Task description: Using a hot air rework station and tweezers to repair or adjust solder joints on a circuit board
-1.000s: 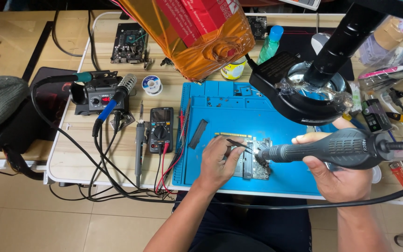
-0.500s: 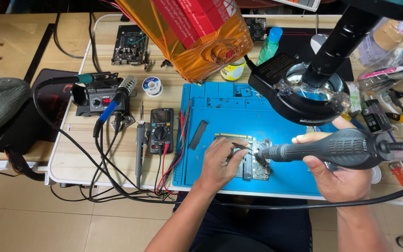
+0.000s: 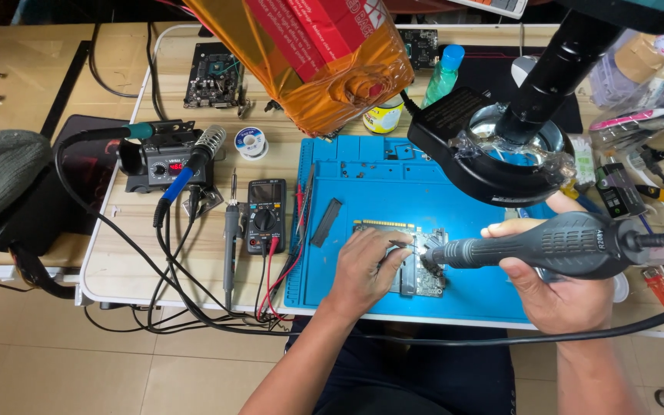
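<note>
Grey rotary tool level, tip on flat circuit board

Blue mat; dark grey rotary tool; green circuit board.

Both bare arms reach up from the bottom of the view. The left hand lies palm down, knuckles up, fingers bent and pinched together at the tips (thumb side toward the middle). The right hand is close beside it, curled tight in a fist-like grip, thumb stretched along the top. The right wrist is bent a little inward, toward the left hand.
</note>
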